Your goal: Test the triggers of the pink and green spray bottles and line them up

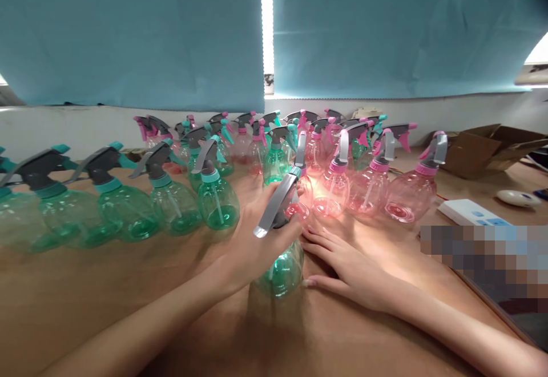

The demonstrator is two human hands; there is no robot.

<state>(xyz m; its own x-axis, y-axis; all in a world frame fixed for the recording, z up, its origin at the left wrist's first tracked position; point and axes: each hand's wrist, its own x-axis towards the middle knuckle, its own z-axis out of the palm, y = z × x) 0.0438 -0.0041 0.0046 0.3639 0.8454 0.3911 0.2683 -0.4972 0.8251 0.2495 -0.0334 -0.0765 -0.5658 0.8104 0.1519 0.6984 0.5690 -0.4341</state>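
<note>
My left hand (252, 245) is wrapped round the neck of a green spray bottle (280, 277) with a grey trigger head, upright on the wooden table (342, 343). My right hand (346, 257) lies just right of that bottle, fingers spread, holding nothing, its fingertips close to the bottle and to the pink ones. Green spray bottles (218, 203) with teal collars stand in a row to the left. Pink spray bottles (368, 191) form a row at the right. Behind them more pink and green bottles (276, 160) crowd together.
An open cardboard box (483, 151) stands at the back right. Near it are a white mouse (518, 198) and a white device with blue buttons (471, 212). A pixelated area covers something at the right edge. Blue cloths (128, 34) hang behind the table.
</note>
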